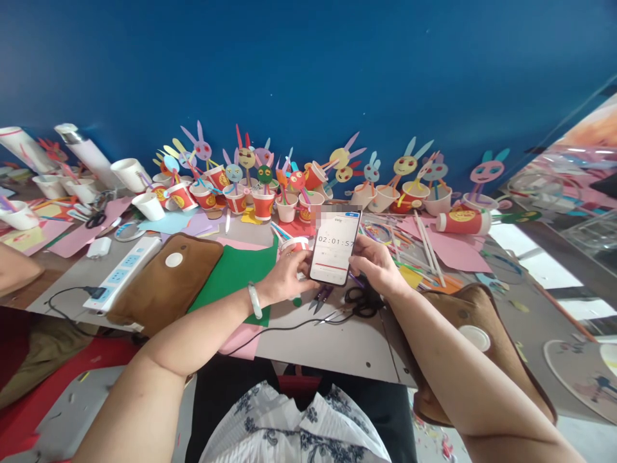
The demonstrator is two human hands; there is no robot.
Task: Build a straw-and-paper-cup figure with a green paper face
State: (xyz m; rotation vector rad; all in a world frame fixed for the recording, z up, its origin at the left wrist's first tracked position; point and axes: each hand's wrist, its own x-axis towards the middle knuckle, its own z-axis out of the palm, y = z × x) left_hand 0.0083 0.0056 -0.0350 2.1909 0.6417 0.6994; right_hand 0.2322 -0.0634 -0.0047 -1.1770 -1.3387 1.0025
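The thin dark-edged smartphone with a bright white screen [334,247] is in the middle, above the table, and it shows a timer reading. The left hand [285,275] has its fingers bent and gripping the lower left side. The right hand [378,263] grips the opposite side, with its thumb at the lower right edge. I think it is held so, tilted upward, in order that the digits can be read well.

Just behind the left hand is a red-and-white paper cup [295,244], partly hidden. Under the phone lie a pair of scissors with black handles [364,301] and small purple-handled snips [322,297], perhaps put there to be near both hands. A flat sheet of green paper [231,276] is on the left.

Farther away, many paper cups with coloured rabbit faces [264,204] stand along the blue wall [308,77], probably to leave the front for working.

About the edges: the grey tabletop [308,341] ends close to the person's lap, and a thin black cable [279,328] crosses this front strip. A brown plush cushion [168,276] on the left and another brown plush cushion [448,328] by the right forearm narrow the room sideways; above the phone there is more freedom.
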